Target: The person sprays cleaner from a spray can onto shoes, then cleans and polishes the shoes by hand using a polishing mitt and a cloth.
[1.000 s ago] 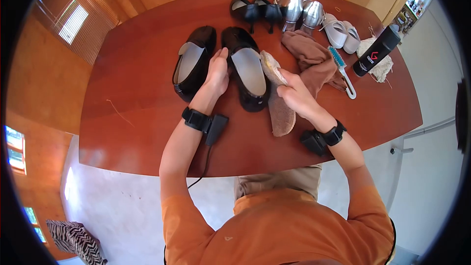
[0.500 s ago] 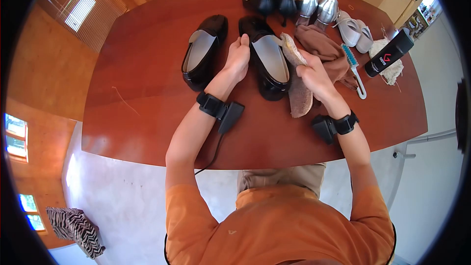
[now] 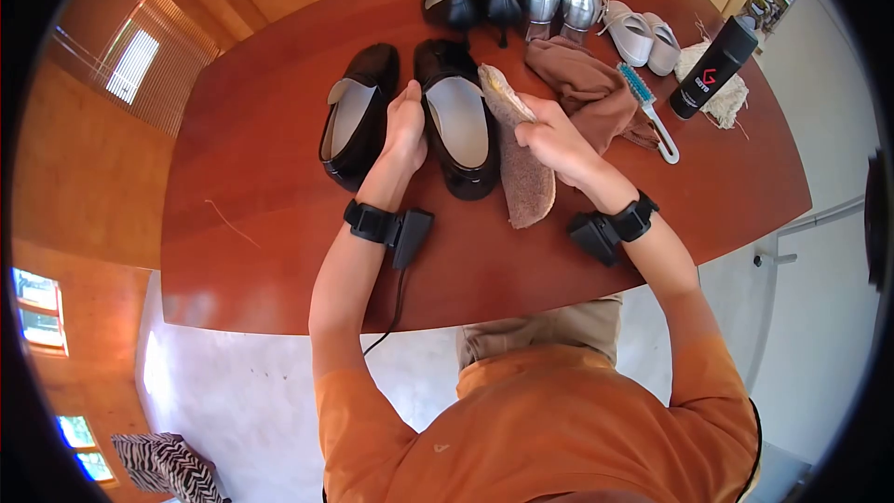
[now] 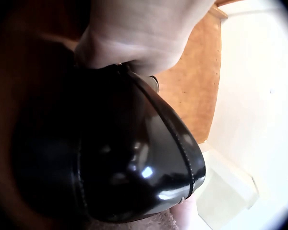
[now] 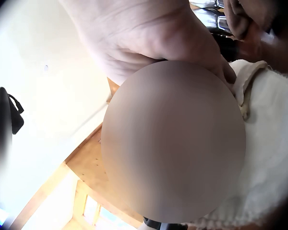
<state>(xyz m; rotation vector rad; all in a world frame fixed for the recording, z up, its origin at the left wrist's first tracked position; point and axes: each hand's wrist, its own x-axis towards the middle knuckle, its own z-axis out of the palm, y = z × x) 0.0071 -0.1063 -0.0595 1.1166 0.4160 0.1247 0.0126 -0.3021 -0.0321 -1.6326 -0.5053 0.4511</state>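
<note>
- Warm wood-panelled walls surround a reddish-brown oval table, where a person in an orange top leans over rows of shoes.
- Their left hand grips the side of a glossy black patent leather shoe, which lies near the table's middle beside its twin.
- Their right hand clutches a beige fleecy cloth against the shoe's outer edge.
- To my eye, wiping goes best with the shoe held firmly and the cloth drawn along the rim in even strokes.
- The shoe's toe, seen from the left wrist, shines mirror-bright with a stitched seam; its insole is pale grey.
- Nearby lie a brown rag, a teal-bristled brush and a black bottle.
</note>
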